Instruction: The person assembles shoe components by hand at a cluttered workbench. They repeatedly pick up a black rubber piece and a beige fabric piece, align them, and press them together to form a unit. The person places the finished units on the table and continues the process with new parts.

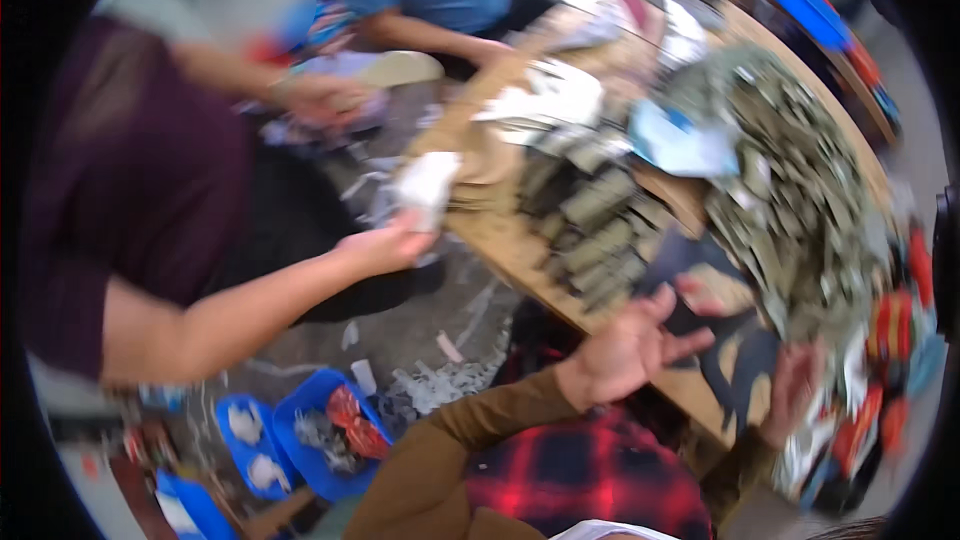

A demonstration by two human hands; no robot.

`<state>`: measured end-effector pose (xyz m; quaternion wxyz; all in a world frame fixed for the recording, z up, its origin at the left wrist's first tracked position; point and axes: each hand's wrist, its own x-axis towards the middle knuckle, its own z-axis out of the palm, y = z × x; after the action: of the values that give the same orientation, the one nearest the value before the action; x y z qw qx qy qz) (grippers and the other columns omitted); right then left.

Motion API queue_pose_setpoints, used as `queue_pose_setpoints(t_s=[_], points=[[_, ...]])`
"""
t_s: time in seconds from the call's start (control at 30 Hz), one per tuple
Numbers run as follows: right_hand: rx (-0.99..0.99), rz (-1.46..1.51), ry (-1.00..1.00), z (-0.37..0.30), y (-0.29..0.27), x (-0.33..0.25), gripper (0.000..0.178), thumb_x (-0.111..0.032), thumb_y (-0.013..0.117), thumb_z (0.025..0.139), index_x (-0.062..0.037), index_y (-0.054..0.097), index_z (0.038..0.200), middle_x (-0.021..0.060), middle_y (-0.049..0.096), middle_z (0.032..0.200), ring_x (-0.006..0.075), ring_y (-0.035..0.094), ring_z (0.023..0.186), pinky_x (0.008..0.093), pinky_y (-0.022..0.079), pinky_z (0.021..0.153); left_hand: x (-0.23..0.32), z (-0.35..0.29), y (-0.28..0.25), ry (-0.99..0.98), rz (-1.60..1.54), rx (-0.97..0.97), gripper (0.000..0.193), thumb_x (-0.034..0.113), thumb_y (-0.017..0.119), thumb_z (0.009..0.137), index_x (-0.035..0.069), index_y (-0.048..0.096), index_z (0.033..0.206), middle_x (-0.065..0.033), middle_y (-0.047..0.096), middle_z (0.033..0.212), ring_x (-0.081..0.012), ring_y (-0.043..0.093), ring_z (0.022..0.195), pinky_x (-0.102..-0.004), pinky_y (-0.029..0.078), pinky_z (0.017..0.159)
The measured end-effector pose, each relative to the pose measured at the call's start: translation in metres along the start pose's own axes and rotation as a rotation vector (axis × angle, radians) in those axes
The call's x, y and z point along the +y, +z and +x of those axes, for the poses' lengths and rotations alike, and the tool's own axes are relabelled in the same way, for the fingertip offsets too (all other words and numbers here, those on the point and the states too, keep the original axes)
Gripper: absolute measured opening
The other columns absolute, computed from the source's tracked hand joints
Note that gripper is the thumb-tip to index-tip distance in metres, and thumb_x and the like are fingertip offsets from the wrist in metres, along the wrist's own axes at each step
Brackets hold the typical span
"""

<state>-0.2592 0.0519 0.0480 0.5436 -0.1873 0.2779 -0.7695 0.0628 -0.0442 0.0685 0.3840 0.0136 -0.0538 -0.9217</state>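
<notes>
Head: L hand (625, 352) loosely spread.

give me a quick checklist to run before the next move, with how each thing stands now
1. Left hand free: ok, open, nothing visibly held.
2. Right hand free: cannot tell, too blurred.
3. Dark pieces on the table: ok, near the left hand.
4. Loose olive pieces sorted: not ok, heaped in a jumble.
5. Co-worker's hand clear of yours: ok, apart, holding a white piece.
</notes>
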Motion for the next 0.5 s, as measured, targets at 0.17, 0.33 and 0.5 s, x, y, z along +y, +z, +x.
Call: queue_pose_setpoints(t_s=[0.17, 0.33, 0.5], points=[[0.117, -0.665, -0.086, -0.013, 0.118, 0.034, 0.025, -0.002, 0.060, 0.090, 0.0019, 0.053, 0.114, 0.0095, 0.064, 0.094, 0.0195, 0.066, 0.079, 0.0336, 0.058, 0.067, -0.010, 0.013, 0.014, -0.051, 0.099, 0.152, 0.043, 0.035, 0.037, 0.106, 0.009, 0.041, 0.141, -0.0188, 0.047, 0.142, -0.0275, 0.043, 0.136, -0.0437, 0.039, 0.114], [-0.033, -0.904, -0.177, -0.025, 0.116, 0.042, 0.032, -0.002, 0.067, 0.088, 0.0026, 0.056, 0.118, 0.0110, 0.066, 0.108, 0.0165, 0.066, 0.092, 0.0308, 0.054, 0.077, -0.037, 0.021, 0.007, -0.156, 0.131, 0.200, 0.045, 0.035, 0.036, 0.107, 0.008, 0.038, 0.143, -0.0160, 0.049, 0.141, -0.0261, 0.045, 0.134, -0.0430, 0.037, 0.115], [-0.277, -1.291, -0.286, -0.023, 0.106, 0.035, 0.029, -0.004, 0.070, 0.086, 0.0040, 0.059, 0.111, 0.0158, 0.066, 0.103, 0.0237, 0.067, 0.090, 0.0343, 0.053, 0.076, -0.050, 0.021, 0.004, -0.210, 0.171, 0.242, 0.047, 0.035, 0.035, 0.107, 0.008, 0.035, 0.146, -0.0142, 0.049, 0.141, -0.0254, 0.050, 0.130, -0.0427, 0.036, 0.115]])
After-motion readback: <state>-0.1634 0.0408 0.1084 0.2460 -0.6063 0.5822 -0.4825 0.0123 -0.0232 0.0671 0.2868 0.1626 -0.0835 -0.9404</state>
